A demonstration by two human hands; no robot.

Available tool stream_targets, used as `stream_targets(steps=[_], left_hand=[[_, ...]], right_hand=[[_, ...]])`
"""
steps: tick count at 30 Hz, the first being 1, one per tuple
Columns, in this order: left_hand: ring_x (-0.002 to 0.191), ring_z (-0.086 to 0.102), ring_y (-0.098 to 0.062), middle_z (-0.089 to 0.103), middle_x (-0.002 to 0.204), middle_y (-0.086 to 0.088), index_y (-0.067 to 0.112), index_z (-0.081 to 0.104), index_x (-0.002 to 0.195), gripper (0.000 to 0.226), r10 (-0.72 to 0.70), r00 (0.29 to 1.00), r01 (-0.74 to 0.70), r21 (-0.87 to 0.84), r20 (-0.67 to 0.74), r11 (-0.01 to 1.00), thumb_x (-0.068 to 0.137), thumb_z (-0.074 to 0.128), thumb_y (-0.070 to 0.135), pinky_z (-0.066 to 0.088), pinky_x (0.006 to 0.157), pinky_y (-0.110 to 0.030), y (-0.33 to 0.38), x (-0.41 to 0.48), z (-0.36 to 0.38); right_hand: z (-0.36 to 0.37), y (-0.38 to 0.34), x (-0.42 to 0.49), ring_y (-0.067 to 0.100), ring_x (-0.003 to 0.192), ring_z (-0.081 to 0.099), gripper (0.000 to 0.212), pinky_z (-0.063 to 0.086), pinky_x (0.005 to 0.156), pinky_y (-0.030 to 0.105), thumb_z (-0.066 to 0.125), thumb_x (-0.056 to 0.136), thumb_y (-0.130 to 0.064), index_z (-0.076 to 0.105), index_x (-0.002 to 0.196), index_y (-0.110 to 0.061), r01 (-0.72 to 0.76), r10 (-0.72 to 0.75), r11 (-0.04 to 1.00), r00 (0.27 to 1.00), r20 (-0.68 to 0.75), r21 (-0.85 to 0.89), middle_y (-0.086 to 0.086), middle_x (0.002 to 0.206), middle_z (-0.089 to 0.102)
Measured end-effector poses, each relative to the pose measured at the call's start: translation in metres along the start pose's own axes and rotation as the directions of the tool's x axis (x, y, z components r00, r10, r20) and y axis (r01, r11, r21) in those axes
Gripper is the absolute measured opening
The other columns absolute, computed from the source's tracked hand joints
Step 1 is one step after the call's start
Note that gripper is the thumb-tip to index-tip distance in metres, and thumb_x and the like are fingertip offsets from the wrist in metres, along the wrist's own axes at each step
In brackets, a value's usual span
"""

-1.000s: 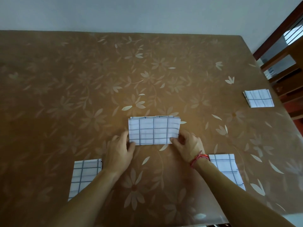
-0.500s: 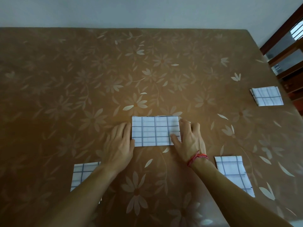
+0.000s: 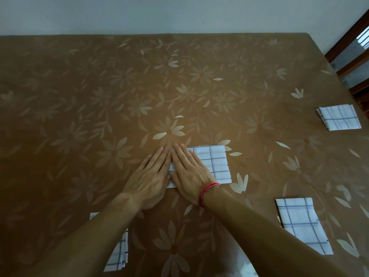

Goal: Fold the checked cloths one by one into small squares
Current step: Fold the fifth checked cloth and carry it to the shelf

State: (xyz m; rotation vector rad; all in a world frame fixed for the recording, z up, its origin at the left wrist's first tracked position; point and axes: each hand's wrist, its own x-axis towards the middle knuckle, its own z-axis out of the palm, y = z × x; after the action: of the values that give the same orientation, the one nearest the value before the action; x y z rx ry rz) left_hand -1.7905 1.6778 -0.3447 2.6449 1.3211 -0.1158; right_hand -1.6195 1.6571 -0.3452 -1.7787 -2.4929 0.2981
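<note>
Cloth [image 3: 216, 164] lies flat near mid table [image 3: 89, 100], folded to a wide rectangle, white w/ dark grid lines, long side running L–R. Its R half is bare; its L half is under the hands.

L hand [image 3: 148, 177] lies palm down at the cloth's L edge. Fingers are straight and pressed together, pointing away from the person and a bit to the R, w/ tips about at the far L corner. How much of the palm sits on cloth vs. table can't be told.

R hand [image 3: 189, 174] lies palm down on the cloth's L half, fingers straight and nearly together w/ only slim gaps, tips at the far edge. The two hands lie side by side, index fingers almost touching, both pressing flat. A red thread bracelet [image 3: 208, 189] is on the R wrist.

Three more checked cloths are on the table, all apart from the mid one:
- Far-R cloth [image 3: 339, 117]: small folded square near the table's R edge, layers showing along its L side.
- Near-R cloth [image 3: 301, 222]: folded rectangle just beside the R forearm.
- Near-L cloth [image 3: 117, 254]: mostly hidden under the L forearm, only part showing.

The table cover is brown w/ a pale flower print. A pale wall [image 3: 179, 15] is behind, and a dark wood frame [image 3: 347, 58] is at top R past the table corner.
</note>
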Motion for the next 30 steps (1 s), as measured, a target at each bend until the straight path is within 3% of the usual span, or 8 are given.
stream_targets(steps=[6,13,18,23,30], left_hand=[[0.142,-0.029,-0.009,-0.029,0.155,0.002,0.014,-0.018,0.148,0.067,0.031,0.996,-0.026,-0.053,0.089,0.998,0.093,-0.003,0.050,-0.011,0.118,-0.030,-0.005,0.000,-0.010],[0.140,-0.034,-0.011,-0.034,0.154,-0.001,0.013,-0.022,0.149,0.082,0.028,0.986,-0.023,-0.030,0.166,0.999,0.079,-0.009,0.054,-0.018,0.114,-0.027,-0.003,0.002,-0.019],[0.139,-0.036,-0.011,-0.037,0.153,-0.001,0.013,-0.025,0.148,0.085,0.013,0.980,-0.007,-0.033,0.198,0.999,0.075,-0.012,0.054,-0.018,0.114,-0.028,-0.001,0.003,-0.022],[0.139,-0.035,-0.011,-0.035,0.154,-0.001,0.014,-0.024,0.147,0.083,0.015,0.980,-0.010,-0.028,0.197,1.000,0.075,-0.012,0.052,-0.018,0.113,-0.027,0.000,0.003,-0.023],[0.140,-0.033,-0.012,-0.032,0.154,-0.002,0.014,-0.023,0.146,0.082,0.006,0.982,0.000,-0.035,0.187,0.999,0.075,-0.012,0.051,-0.017,0.114,-0.028,0.003,0.003,-0.024]], right_hand=[[0.006,0.005,0.000,0.025,0.147,0.015,0.067,0.017,0.119,0.042,0.022,0.098,-0.045,0.028,0.148,0.000,0.019,-0.015,0.998,0.998,0.062,-0.065,0.016,0.157,0.021],[-0.002,0.028,-0.014,0.019,0.148,-0.008,0.076,-0.002,0.121,0.040,0.011,0.097,-0.058,0.001,0.153,-0.008,-0.005,0.019,0.994,0.991,0.131,-0.109,0.008,0.161,-0.004],[-0.019,0.069,-0.039,0.019,0.146,-0.020,0.078,-0.005,0.120,0.044,0.005,0.096,-0.062,-0.012,0.151,-0.011,-0.011,0.048,0.985,0.977,0.209,-0.173,0.005,0.158,-0.020],[-0.037,0.111,-0.060,0.018,0.146,-0.018,0.079,-0.006,0.120,0.043,0.005,0.095,-0.063,-0.010,0.152,-0.011,0.011,0.047,0.979,0.959,0.278,-0.203,0.006,0.159,-0.017],[-0.043,0.112,-0.058,0.018,0.146,-0.019,0.081,-0.009,0.120,0.041,0.007,0.093,-0.063,-0.014,0.152,-0.011,0.011,0.040,0.987,0.951,0.308,-0.163,0.006,0.158,-0.019]])
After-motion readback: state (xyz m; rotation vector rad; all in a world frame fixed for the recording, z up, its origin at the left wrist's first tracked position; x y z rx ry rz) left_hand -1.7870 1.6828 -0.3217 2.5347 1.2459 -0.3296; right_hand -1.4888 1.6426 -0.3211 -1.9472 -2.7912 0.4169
